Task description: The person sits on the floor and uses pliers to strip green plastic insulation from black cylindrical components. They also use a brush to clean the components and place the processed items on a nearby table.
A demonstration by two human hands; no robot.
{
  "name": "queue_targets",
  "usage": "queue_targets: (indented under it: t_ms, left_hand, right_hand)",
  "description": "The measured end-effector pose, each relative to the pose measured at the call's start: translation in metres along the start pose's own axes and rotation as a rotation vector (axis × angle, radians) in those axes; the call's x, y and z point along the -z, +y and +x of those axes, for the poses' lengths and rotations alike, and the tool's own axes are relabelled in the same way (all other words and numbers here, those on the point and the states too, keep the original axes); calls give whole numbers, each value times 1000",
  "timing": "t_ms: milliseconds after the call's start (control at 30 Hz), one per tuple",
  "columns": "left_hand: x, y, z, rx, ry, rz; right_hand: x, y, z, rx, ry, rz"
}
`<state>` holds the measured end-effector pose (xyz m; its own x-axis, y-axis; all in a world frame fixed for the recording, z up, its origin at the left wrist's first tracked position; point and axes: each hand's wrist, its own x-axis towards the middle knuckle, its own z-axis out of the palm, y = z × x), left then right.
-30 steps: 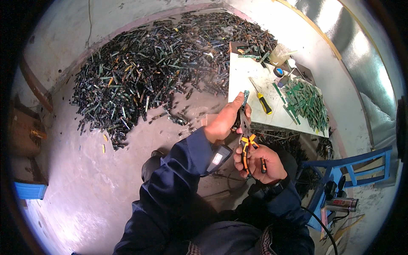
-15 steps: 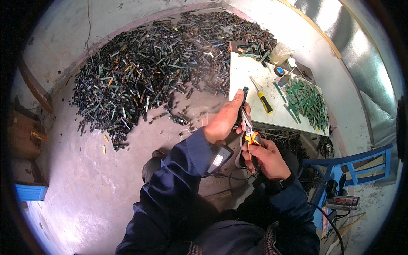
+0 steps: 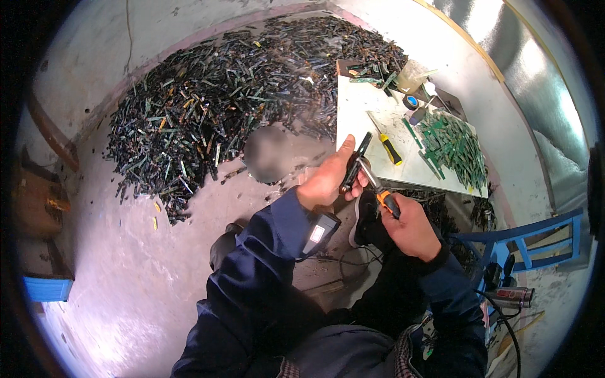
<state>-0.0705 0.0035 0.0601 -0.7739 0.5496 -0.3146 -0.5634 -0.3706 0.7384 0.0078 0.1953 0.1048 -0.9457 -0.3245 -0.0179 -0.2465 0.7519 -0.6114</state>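
In my left hand is a narrow dark strip-shaped piece, slanting up to the right with the thumb laid along its upper part. Long-nose pliers with orange and black handles are gripped in my right hand. Their metal jaws reach up and left against the side of the dark piece. Whether the jaw tips are clamped on it cannot be made out. Just right of my hands, on a white-topped table, lies a yellow and black screwdriver.
Green strips are heaped on the table's right side. Behind them stand a cloudy cup and a blue round item. A large pile of dark strips covers the floor ahead. A blue chair is at right.
The dark piece has tilted in my left hand and shows more of its length. My right hand has turned the pliers, their jaws now coming in from its lower right side.
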Motion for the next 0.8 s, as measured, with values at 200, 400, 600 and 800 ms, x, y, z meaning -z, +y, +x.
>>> queue_targets:
  t_ms: [200, 400, 600, 800]
  left_hand:
    - [2, 1, -4, 53, -56, 117]
    - [-8, 1, -7, 83, -55, 102]
    - [-1, -2, -4, 80, 10, 200]
    - [-2, -10, -6, 86, 49, 363]
  right_hand:
    - [5, -20, -2, -430, -117, 866]
    - [-14, 14, 1, -283, 20, 410]
    - [-14, 2, 3, -124, 205, -268]
    - [-18, 15, -4, -35, 312, -467]
